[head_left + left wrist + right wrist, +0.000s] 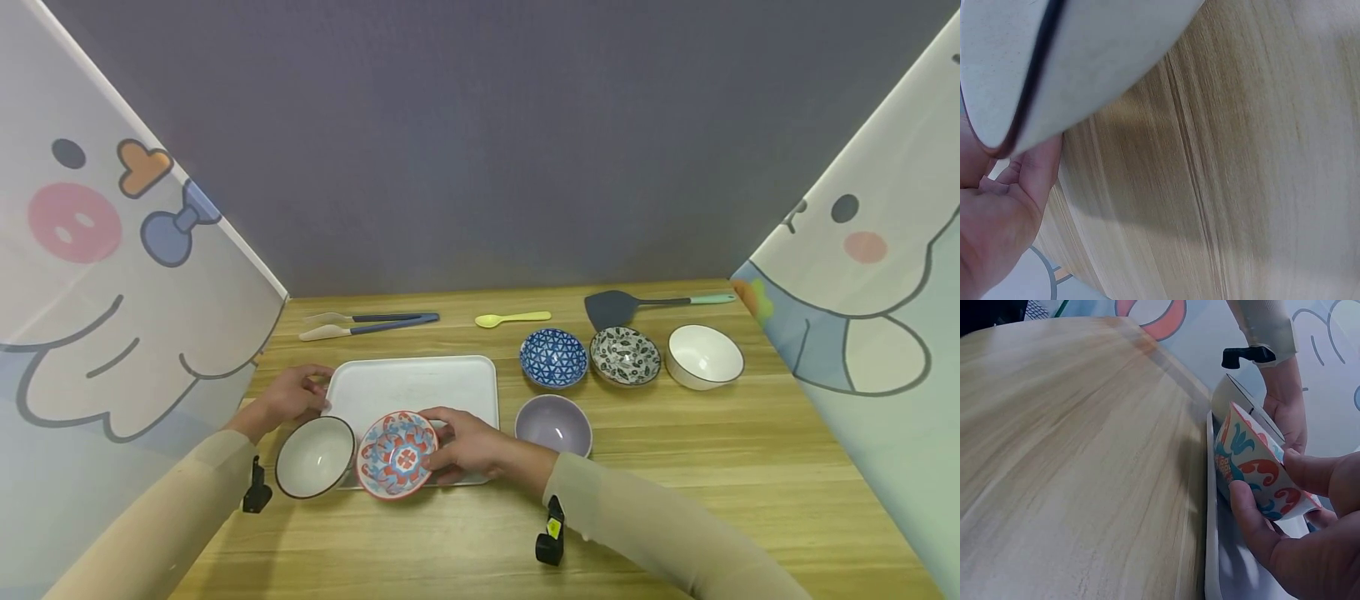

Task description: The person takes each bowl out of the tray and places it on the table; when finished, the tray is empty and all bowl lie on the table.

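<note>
My right hand pinches the rim of a red, blue and white patterned bowl, tilted over the front of a white tray. In the right wrist view, thumb and fingers grip this patterned bowl from its side. My left hand has bent fingers right at the tray's left rim. Just in front of it, a white bowl with a dark rim tilts over the tray's front left corner. That white bowl hides part of the left fingers in the left wrist view; whether they hold the rim I cannot tell.
Right of the tray stand a purple bowl, a blue patterned bowl, a black-and-white patterned bowl and another white bowl. Tongs, a yellow spoon and a spatula lie along the back wall.
</note>
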Action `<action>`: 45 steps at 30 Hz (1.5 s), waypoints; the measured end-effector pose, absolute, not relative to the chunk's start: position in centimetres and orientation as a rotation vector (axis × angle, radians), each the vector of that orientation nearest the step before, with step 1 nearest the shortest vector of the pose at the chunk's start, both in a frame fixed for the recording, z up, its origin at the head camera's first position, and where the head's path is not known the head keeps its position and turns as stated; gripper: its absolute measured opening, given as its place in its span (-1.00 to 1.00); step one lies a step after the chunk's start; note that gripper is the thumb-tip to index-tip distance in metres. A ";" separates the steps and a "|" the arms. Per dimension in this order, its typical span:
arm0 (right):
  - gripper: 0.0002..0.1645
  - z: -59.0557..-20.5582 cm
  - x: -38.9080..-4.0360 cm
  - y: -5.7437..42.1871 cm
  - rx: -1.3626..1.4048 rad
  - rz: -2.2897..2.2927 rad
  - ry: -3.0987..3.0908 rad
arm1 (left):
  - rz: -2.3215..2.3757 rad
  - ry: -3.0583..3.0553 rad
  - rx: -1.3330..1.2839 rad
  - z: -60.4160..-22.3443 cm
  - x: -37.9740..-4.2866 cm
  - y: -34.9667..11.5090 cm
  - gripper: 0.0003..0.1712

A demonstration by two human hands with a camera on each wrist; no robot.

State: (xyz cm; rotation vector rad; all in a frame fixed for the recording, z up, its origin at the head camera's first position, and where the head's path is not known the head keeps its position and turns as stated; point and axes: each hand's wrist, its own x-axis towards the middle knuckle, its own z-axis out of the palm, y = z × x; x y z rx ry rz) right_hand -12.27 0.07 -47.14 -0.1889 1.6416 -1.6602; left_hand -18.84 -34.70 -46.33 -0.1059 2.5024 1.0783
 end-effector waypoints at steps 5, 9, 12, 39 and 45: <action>-0.15 -46.9 -12.0 0.4 -0.187 -1.693 1.611 | 1.085 2.497 -0.102 -46.3 -18.8 -34.7 -0.28; -0.18 -46.7 -11.9 0.7 -0.173 -1.711 1.582 | 1.104 2.485 -0.089 -46.3 -18.8 -34.8 -0.27; -0.21 -46.5 -11.8 1.0 -0.150 -1.720 1.569 | 1.124 2.475 -0.083 -46.4 -18.9 -34.9 -0.28; -0.40 -43.2 -12.4 5.8 -0.170 -1.763 1.509 | 1.118 2.462 -0.094 -46.5 -18.9 -35.2 -0.24; -0.32 -41.4 -13.0 7.9 -0.193 -1.762 1.533 | 1.107 2.472 -0.087 -46.5 -18.9 -35.2 -0.25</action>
